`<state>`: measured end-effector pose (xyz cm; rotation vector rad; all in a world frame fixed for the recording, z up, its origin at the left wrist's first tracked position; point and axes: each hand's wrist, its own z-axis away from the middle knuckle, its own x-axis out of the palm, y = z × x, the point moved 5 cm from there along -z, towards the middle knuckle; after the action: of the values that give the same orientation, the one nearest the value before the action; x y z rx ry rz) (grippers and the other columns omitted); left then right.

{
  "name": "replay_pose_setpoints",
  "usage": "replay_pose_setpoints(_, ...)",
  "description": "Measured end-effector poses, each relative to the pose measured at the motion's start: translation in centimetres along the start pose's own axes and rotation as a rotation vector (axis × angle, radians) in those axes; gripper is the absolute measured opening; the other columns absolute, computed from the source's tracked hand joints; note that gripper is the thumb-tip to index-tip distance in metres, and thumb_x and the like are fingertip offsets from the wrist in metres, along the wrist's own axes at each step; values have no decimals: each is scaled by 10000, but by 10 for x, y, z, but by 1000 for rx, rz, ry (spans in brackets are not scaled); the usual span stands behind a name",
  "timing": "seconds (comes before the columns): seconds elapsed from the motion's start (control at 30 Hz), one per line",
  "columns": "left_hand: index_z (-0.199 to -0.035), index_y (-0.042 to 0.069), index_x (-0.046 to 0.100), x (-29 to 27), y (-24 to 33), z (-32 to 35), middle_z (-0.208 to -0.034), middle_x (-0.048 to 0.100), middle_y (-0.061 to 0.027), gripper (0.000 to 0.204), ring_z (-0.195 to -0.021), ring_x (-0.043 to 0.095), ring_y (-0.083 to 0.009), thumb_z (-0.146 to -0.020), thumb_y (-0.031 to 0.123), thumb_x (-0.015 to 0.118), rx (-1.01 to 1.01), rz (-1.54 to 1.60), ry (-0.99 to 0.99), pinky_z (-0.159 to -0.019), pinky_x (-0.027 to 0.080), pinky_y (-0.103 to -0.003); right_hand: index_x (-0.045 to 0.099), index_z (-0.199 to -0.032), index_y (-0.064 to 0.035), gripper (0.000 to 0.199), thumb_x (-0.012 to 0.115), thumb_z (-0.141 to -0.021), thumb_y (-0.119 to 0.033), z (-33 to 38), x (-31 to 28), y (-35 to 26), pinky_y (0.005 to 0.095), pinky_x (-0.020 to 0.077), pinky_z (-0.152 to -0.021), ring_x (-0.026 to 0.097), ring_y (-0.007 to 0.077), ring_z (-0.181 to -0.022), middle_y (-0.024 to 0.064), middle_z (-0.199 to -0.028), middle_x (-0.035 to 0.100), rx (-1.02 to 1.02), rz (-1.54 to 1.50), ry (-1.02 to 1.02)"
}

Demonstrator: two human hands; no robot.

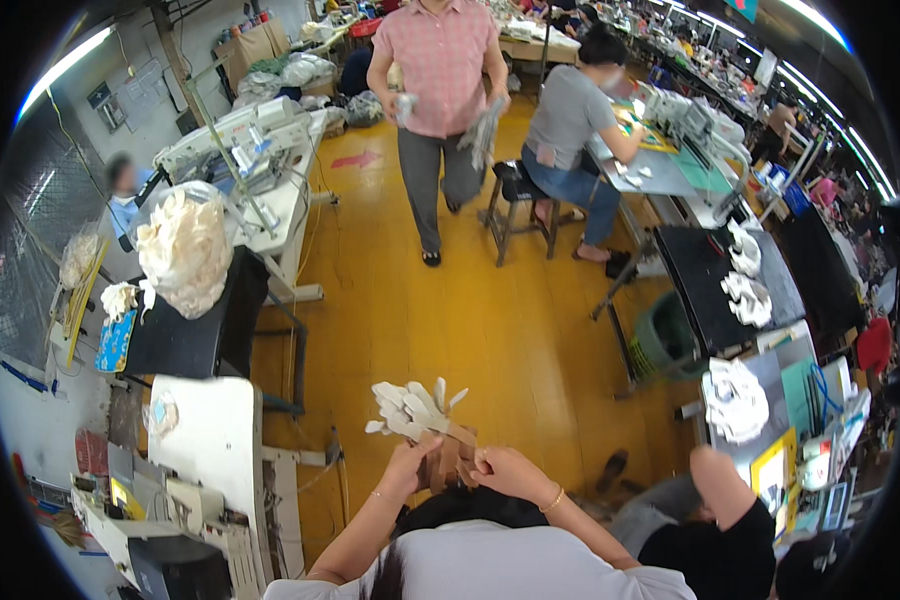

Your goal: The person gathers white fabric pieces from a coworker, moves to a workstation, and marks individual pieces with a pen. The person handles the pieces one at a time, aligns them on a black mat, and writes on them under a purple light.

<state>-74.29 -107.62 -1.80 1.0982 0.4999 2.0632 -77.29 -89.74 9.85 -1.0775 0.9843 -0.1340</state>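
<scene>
A bunch of white, finger-shaped fabric pieces with tan parts, which look like gloves [410, 410], is held up in front of my body. My left hand [407, 468] is closed around the near left side of the bunch. On its right side my right hand [500, 470] grips the tan part [453, 460], fingers bent inward. The white finger ends fan out away from me, above the hands. Part of the bunch is hidden behind my fingers.
A white table [210, 420] stands at left, with a black table [185, 345] bearing a stuffed plastic bag [185, 250] beyond it. At right, white fabric piles [735, 400] lie by sewing machines. A person in a pink shirt [435, 70] stands in the yellow aisle; others sit working at right.
</scene>
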Motion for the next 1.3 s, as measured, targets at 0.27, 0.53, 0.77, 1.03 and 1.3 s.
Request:
replay_pose_setpoints(0.27,-1258,-18,524,35,98,-109,-1156,657,-119,419,-1011,670,-214,-898,102,704,-6,122,-55,-861,568,-387,452,-718,-38,299,690,-844,-169,-145,-61,45,399,427,-555,518,306,-573,146,-637,520,123,-18,-119)
replay_pose_setpoints(0.53,-1203,2,592,-52,196,-190,-1084,683,-91,341,-952,678,-204,-897,107,701,-11,272,168,-840,568,-372,419,-719,-42,322,682,-856,-168,-351,-70,32,368,403,-559,463,225,-583,118,-632,449,-9,-4,-240)
replay_pose_setpoints(0.77,-1195,0,584,-89,339,-310,-1075,678,-84,316,-936,673,-185,-912,97,685,9,77,164,-824,547,-328,405,-728,-35,342,712,-839,-138,-516,-87,11,354,383,-553,408,237,-575,116,-638,423,48,-182,-151)
replay_pose_setpoints(1.03,-1276,-25,525,-32,473,-502,-1182,639,-100,416,-1017,648,-192,-905,83,681,-77,-53,-18,-861,539,-329,407,-722,-30,348,728,-821,-123,-666,-167,75,355,380,-546,408,233,-569,119,-633,425,158,-189,55)
replay_pose_setpoints(1.3,-1314,1,519,65,573,-707,-1242,615,-81,493,-1095,617,-181,-884,119,729,-212,47,-117,-917,512,-329,468,-722,-15,304,745,-802,-114,-853,-322,145,368,431,-566,456,272,-567,141,-629,450,199,-80,185)
